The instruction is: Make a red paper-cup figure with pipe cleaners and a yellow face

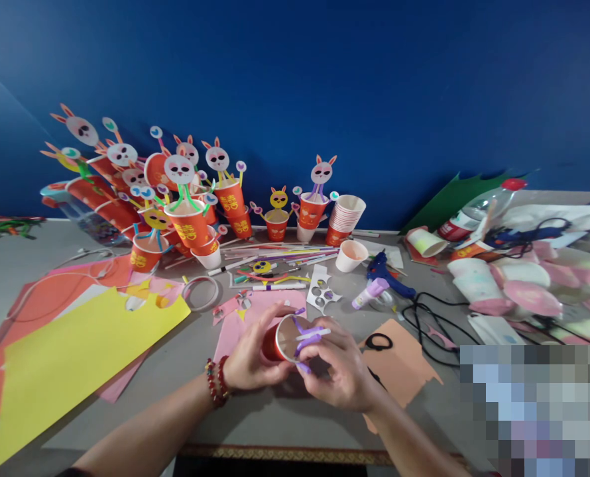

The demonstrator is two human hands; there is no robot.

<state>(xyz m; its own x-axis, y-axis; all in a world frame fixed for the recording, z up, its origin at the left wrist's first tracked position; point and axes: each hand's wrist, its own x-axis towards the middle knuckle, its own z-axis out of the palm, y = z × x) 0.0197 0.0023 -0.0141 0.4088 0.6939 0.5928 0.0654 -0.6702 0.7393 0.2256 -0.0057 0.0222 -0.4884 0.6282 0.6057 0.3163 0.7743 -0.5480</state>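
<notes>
Forearms (150, 416) at lower edge | purple stems (311, 340) apparently fitted in red paper cup (270, 344), firmness unclear | seemingly outstanding: face, judging by rabbit faces (179, 170) on cups (185, 228) behind | cup mouth tilted rightward, left fingers (256, 334) curled round wall, right fingers (326, 356) pinching stems beside rim

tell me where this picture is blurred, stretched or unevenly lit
All in the head view: cups at far right look smeared and stretched; the lower right corner is coarsely pixelated; the blue wall is paler at far left than at top centre; the held cup, near the middle, looks clearer.
</notes>
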